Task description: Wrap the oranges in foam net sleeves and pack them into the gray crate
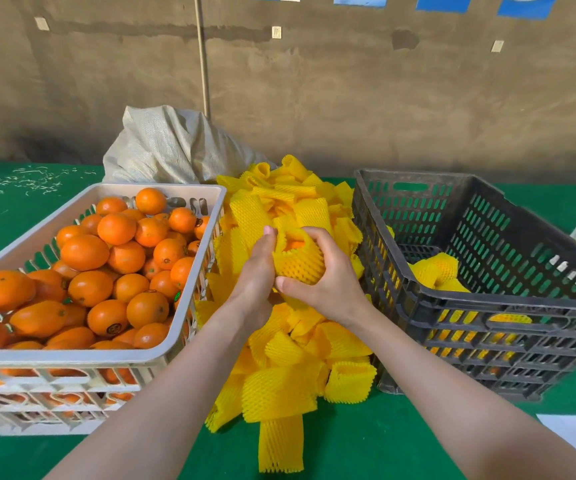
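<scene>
orange (296, 244) half-sleeved, held over the heap

the orange is seated in a yellow foam net sleeve (300, 266), with only its top showing at the sleeve's open mouth. the sleeve is gripped by the right hand (329, 285), whose fingers are curled over the top and far side while the thumb is laid along the near side. the left hand (258, 271) is pressed against the sleeve's left side, fingers nearly straight and pointing up; its thumb is hidden. both hands are held above a heap of loose sleeves (290, 372) spread on the green surface (366, 445). to the left, a pale crate (72, 356) is piled with bare oranges (106, 271). to the right stands the gray crate (487, 303), where a few sleeved oranges (435, 270) are lying in its near-left part. a woven sack (175, 143) is slumped behind the heap.
</scene>
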A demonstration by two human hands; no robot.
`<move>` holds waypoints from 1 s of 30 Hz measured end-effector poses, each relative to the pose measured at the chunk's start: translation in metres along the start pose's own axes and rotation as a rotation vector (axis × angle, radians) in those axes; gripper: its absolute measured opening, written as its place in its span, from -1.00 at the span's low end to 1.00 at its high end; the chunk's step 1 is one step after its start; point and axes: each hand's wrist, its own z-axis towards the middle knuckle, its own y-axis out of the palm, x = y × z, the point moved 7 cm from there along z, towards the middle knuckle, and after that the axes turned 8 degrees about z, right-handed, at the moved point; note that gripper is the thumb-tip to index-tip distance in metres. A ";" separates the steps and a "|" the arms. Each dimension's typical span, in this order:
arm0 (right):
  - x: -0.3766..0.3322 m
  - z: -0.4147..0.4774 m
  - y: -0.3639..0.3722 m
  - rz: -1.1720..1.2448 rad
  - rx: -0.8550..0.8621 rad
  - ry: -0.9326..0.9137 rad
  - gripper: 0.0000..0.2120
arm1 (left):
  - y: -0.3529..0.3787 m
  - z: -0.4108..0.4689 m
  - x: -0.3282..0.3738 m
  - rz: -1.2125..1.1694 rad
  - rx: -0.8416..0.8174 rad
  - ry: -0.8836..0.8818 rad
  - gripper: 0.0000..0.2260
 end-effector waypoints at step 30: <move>0.194 0.046 -0.253 -1.183 -0.675 0.892 0.00 | 0.055 0.051 -0.039 0.140 0.001 -0.063 -0.86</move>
